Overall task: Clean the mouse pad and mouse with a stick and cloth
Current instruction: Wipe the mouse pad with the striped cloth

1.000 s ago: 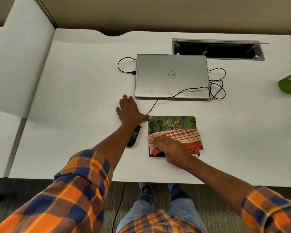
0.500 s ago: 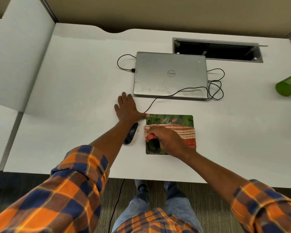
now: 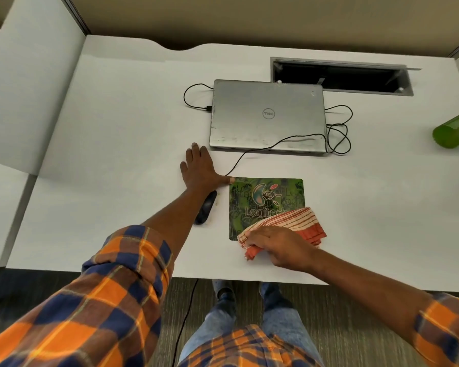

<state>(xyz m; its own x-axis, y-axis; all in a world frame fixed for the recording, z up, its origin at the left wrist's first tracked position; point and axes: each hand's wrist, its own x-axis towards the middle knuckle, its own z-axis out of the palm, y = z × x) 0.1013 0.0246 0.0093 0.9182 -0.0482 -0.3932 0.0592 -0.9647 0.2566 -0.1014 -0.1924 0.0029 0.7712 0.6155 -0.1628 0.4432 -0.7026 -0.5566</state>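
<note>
Two hands work on a white desk (image 3: 117,144). One green mesh cup (image 3: 455,129) stands at the right edge; what it contains cannot be made out. A dark cable slot (image 3: 339,76) is cut into the desk behind the closed laptop (image 3: 266,116). Wide bare desk lies to the left and right of the pad (image 3: 260,200), whose near side sits close to the desk's front edge. The left hand (image 3: 200,169) lies flat, fingers spread, thumb tip touching the pad's far left corner; the black mouse (image 3: 206,207) lies just beside the pad, partly under that wrist. The right hand (image 3: 278,247) is closed around the striped cloth (image 3: 297,225), bunched over the pad's near right corner and spilling onto the desk.
</note>
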